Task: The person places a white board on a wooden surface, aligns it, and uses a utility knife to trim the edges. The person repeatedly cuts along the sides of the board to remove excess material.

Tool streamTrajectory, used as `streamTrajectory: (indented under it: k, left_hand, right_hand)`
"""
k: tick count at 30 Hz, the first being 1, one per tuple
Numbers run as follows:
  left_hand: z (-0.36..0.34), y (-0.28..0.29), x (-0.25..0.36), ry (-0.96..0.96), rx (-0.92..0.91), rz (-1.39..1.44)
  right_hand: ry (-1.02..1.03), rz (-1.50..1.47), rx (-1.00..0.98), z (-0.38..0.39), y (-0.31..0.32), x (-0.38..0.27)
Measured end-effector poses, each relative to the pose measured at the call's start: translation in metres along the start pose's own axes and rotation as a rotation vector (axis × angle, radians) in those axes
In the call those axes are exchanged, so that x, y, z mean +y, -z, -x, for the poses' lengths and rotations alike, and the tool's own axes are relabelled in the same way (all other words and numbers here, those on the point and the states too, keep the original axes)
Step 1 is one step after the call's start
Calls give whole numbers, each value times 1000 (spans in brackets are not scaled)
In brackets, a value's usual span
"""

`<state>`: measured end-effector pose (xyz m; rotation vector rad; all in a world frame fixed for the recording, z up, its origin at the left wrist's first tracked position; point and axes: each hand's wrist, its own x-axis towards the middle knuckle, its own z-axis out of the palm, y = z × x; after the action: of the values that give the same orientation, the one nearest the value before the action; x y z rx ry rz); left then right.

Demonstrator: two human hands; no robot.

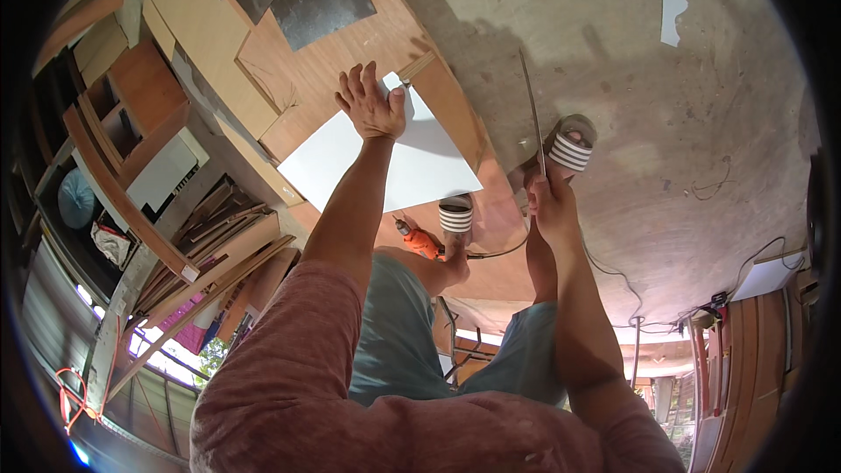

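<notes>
A white sheet or thin panel (350, 166) lies on a tan plywood board. My left hand (375, 107) reaches over its far part, fingers spread and pointing away; whether the palm presses on it is hard to tell. My right hand (554, 210) is closed around the near end of a long, thin metal blade (532, 101). That blade points away over the floor, apart from the sheet, and its exact kind does not show. Close to the sheet's near edge, beside my left foot, rests an orange power drill (420, 240) with a dark cord.
My feet wear striped sandals (572, 152). Dark rectangular sheets (324, 0) lie on the plywood (438, 101) farther off. Scrap wood strips (219, 219) and a wooden frame stand at left. A cord (613, 271) crosses the concrete floor (683, 114) toward stacked boards (753, 342) at right.
</notes>
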<state>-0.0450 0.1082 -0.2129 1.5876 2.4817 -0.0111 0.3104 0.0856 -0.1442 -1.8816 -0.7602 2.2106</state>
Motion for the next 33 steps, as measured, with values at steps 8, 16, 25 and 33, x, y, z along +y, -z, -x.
streamTrajectory:
  k: [8,16,25,33]
  left_hand:
    - [3,-1,-2,-21,18,-30]
    - [0,0,-2,7,-15,8]
    - [-1,2,-3,-36,-25,22]
    - [-1,-1,0,-69,22,-34]
  right_hand:
    - [10,202,15,-3,7,-56]
    - [56,298,67,-12,24,-81]
    - [584,544,102,-11,51,-79]
    - [102,316,152,-18,40,-88]
